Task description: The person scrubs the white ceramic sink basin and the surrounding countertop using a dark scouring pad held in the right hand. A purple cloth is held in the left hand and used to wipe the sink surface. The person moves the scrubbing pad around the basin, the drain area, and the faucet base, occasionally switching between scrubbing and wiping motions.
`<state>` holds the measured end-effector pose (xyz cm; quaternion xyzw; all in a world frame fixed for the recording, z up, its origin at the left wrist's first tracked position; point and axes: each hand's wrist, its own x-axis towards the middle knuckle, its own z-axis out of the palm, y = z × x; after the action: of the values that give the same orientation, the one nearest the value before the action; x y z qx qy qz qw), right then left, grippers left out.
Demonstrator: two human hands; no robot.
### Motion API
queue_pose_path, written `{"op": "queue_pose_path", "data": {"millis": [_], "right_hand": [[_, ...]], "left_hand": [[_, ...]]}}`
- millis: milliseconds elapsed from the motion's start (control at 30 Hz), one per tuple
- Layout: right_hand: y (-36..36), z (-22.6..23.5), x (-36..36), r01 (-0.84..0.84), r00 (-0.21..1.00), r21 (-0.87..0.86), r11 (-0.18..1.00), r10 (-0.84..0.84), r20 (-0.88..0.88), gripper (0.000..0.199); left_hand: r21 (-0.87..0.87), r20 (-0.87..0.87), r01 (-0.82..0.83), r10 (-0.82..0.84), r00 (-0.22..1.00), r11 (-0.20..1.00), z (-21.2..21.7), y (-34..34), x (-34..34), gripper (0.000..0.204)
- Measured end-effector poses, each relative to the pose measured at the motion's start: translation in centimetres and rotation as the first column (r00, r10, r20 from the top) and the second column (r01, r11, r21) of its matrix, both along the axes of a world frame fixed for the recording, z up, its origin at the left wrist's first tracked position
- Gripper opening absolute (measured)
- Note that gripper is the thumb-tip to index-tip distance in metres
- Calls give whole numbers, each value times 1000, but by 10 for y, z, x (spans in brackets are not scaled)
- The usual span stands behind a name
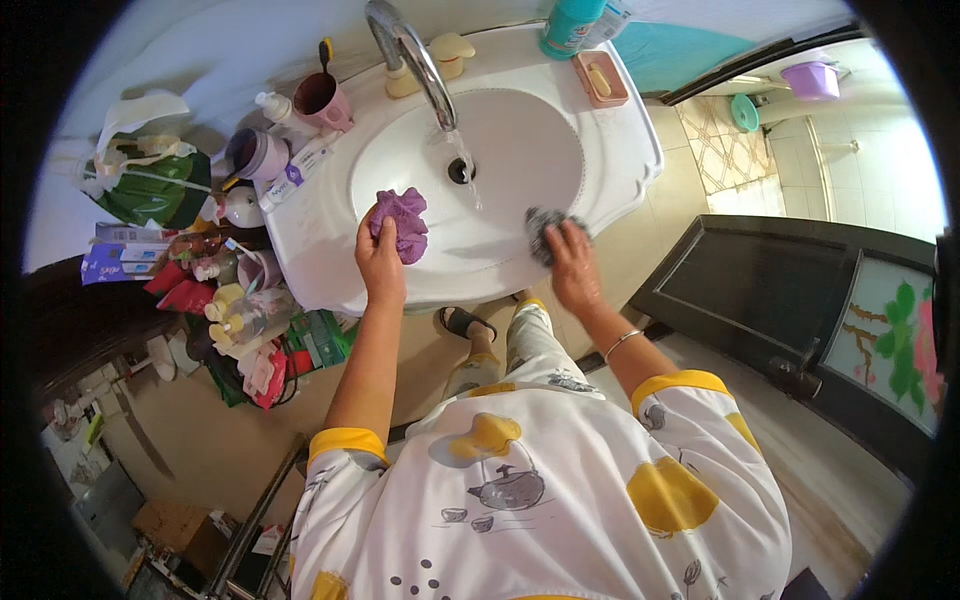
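My left hand [381, 264] is closed on a crumpled purple cloth [409, 227], held over the near left side of the white washbasin [625, 170]. At the basin's near right edge my right hand [576, 270] grips a bunched grey-and-black cloth or scrubber [541, 224]; which of the two it is, I cannot tell. Water runs from the curved chrome tap [412, 60] and lands beside the dark drain hole [461, 171]. Both hands are apart from the stream.
On the basin's left rim are a pink cup [330, 103] and a toothpaste tube [297, 177]. A pink soap dish [602, 80] and a teal bottle [571, 27] sit at the far right. Packed bottles [250, 315] crowd the left. A dark door [750, 285] stands at right.
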<state>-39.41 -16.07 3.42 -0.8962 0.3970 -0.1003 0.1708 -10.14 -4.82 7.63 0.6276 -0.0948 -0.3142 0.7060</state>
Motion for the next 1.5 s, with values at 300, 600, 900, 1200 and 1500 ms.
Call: {"op": "queue_pose_path", "data": {"millis": [300, 600, 900, 1200, 1500], "right_hand": [[-75, -23, -16, 331, 934, -171, 928, -348, -78, 58], [-90, -10, -19, 332, 926, -239, 912, -363, -102, 57], [111, 0, 80, -281, 959, 153, 947, 273, 73, 59], [99, -15, 115, -475, 878, 250, 844, 438, 191, 53], [0, -4, -2, -489, 869, 7, 872, 487, 93, 59]], "left_hand": [[35, -23, 43, -43, 999, 998, -1, 10, -6, 33], [-37, 40, 67, -65, 997, 997, 2, 9, -4, 33], [-13, 57, 47, -46, 997, 999, 32, 10, 26, 35], [-101, 83, 70, -61, 995, 992, 69, 4, 50, 33], [-191, -37, -11, 4, 999, 981, 75, 6, 73, 32]]}}
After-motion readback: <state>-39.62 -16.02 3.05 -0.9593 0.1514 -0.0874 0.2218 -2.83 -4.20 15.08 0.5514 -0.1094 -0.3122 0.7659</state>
